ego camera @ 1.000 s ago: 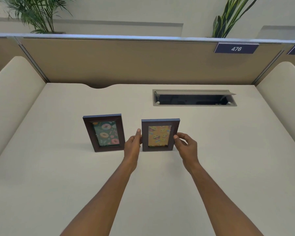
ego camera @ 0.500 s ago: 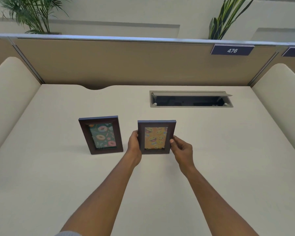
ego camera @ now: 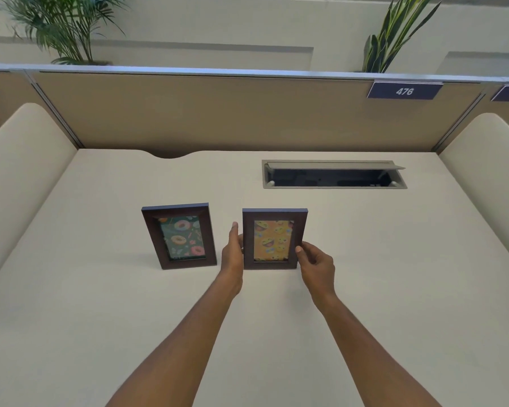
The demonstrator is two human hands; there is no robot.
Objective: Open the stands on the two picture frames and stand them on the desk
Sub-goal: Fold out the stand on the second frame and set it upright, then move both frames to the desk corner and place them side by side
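Both frames upright mid-desk (ego camera: 365, 289), donut frame (ego camera: 179, 236) free-standing on the left, emoji frame (ego camera: 274, 239) just beside it, gripped at its side edges by left hand (ego camera: 232, 254) and right hand (ego camera: 316, 264), bottom edge on the desk

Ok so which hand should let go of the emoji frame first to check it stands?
Probably the left hand: it only rests flat against the emoji frame's side edge, close to the donut frame. The right hand pinches the lower right corner, so it can steady the frame meanwhile.
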